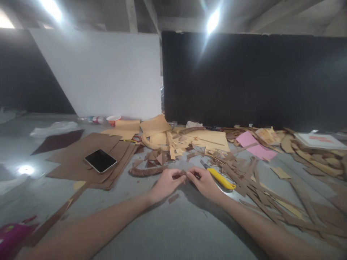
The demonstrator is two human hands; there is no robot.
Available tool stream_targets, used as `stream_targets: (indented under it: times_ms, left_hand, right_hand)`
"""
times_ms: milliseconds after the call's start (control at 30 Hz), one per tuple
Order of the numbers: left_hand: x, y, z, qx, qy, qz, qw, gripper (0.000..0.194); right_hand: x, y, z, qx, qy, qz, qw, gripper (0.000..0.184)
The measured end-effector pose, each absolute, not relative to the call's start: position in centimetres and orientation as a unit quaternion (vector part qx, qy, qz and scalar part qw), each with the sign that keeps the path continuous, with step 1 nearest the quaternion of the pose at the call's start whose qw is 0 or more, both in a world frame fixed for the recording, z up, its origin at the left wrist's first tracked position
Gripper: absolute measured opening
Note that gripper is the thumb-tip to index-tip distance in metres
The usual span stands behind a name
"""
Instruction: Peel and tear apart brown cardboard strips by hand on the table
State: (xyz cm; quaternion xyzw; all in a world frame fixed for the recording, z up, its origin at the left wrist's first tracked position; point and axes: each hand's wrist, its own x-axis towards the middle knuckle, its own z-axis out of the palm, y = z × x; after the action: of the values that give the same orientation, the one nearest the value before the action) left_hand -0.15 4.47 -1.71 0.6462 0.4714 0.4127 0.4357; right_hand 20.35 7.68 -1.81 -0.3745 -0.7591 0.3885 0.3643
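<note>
My left hand [168,183] and my right hand [202,182] meet near the middle of the table, thumbs and fingers pinched together. Between their fingertips is a small brown piece [183,173], like a scrap of leather or thick paper; much of it is hidden. Just beyond my right hand lies a yellow utility knife [221,179], its blade pointing away to the left. A curved brown pleated strip [148,172] rests past my left hand. On the table below the hands is a small brown rectangle [174,198]. Small folded brown pieces [155,157] are heaped farther back.
At the left, a phone [100,161] lies on stacked brown sheets [78,148]. Brown strips [252,187] spread across the right side. Tan sheets [154,124], a pink sheet [249,143], a paper cup [113,119] and a white box [320,141] sit toward the back.
</note>
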Motion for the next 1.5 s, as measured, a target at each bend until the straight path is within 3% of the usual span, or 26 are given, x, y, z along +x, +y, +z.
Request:
stream_targets:
  times_ms: [1033,1267,1500]
  left_hand:
    - [-0.1,5.2,-2.7,0.628,0.471,0.455,0.420,0.036]
    - [-0.2,5.2,-2.6,0.616,0.485,0.465,0.411,0.037]
    - [-0.2,5.3,-2.8,0.622,0.487,0.462,0.402,0.037]
  right_hand:
    - [20.5,8.3,-2.4,-0.378,-0.757,0.383,0.370,0.039]
    - [20.5,8.1,-2.5,-0.357,-0.744,0.366,0.430,0.023]
    - [20.5,8.1,-2.3,-0.356,-0.776,0.336,0.398,0.018]
